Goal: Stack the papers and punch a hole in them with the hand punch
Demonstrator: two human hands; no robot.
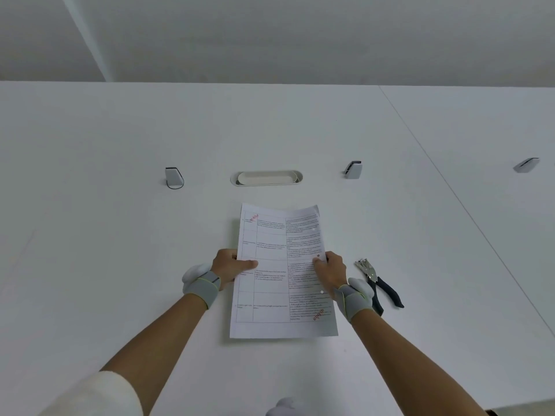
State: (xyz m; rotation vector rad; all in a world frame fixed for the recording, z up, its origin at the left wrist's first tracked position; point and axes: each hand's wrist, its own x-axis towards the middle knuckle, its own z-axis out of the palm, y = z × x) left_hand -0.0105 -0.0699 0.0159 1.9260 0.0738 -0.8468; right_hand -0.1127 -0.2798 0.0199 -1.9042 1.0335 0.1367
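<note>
A stack of printed papers [280, 283] with tables of text and red stamps lies lengthwise in the middle of the white table [120, 235]. My left hand [229, 265] grips the stack's left edge, thumb on top. My right hand [330, 270] grips the right edge the same way. The far end of the stack curls up slightly. The hand punch [380, 285], metal-headed with dark handles, lies on the table just right of my right wrist, untouched.
An oval cable grommet [266, 178] is set into the table beyond the papers. Small grey brackets [173, 177] [353, 169] [526, 165] stand along the same line. A table seam [450, 187] runs diagonally on the right.
</note>
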